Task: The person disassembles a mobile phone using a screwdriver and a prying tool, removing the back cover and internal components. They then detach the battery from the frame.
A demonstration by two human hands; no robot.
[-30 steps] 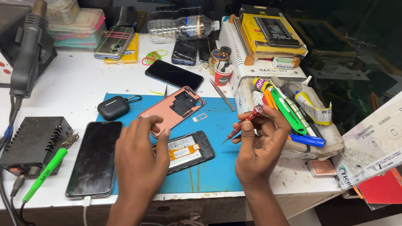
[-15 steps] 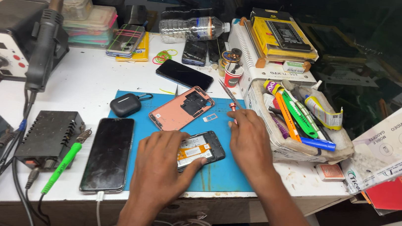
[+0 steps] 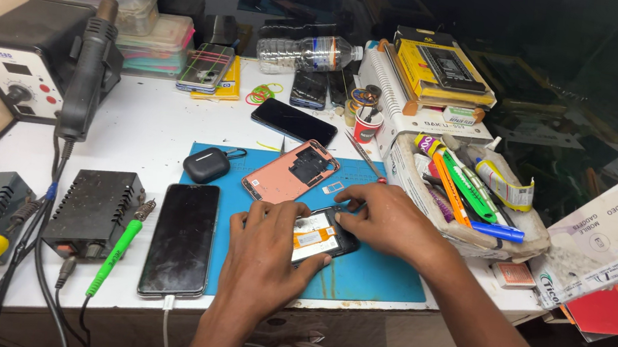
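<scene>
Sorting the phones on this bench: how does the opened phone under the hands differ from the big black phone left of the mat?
The opened phone lies back-off, innards exposed, on the blue mat, held by both hands; the black phone is closed, untouched, larger, with a white cable below it. Both lie flat.

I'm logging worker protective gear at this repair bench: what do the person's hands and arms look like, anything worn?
Both are bare. The left hand and right hand have no gloves, and no rings, watch or wrist strap show. The forearms are uncovered as far as the frame shows: no sleeve or cuff in view. The fingers carry no tape or finger cots.
</scene>
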